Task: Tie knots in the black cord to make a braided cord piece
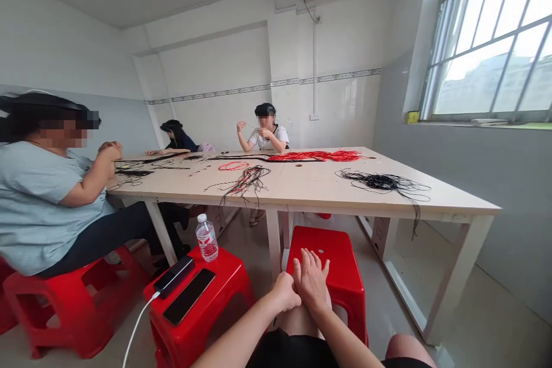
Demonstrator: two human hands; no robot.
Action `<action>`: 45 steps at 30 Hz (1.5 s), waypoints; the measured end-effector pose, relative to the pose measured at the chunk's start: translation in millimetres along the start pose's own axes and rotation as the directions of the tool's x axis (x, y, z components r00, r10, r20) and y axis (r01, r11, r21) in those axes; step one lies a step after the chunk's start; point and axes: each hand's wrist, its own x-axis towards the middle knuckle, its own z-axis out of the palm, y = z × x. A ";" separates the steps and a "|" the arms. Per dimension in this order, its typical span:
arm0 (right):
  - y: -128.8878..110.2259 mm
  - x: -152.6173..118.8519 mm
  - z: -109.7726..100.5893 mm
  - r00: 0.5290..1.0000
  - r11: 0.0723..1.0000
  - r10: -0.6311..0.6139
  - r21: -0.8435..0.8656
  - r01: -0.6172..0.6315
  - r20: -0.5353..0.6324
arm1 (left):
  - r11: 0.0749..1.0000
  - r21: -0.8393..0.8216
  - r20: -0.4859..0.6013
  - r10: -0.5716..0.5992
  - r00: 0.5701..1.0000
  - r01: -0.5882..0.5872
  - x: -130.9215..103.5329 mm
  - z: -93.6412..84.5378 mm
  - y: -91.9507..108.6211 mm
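My right hand (311, 277) lies over my raised knee with its fingers stretched out and spread, holding nothing. Beside it, my left hand (286, 292) is closed, knuckles up, and touches the edge of the right hand. Whatever its curled fingers hold, if anything, is hidden. Just beyond both hands stands a red plastic stool (323, 237). On the table (302, 191) past it lie a bundle of black cords (383, 180), a tangle of black and red cords (250, 180) and a long bunch of red cords (319, 156).
A second red stool (228, 273) at my left carries a water bottle (207, 238), a phone (190, 297) and a black power bank (174, 277) with a white cable. One person (38, 195) sits on the left; two others sit across the table.
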 end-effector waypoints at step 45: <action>-20.9 -47.0 -143.5 0.973 0.661 -0.124 0.715 0.227 -0.194 | 0.290 -0.952 0.144 0.147 0.978 0.097 -75.7 -28.8 49.8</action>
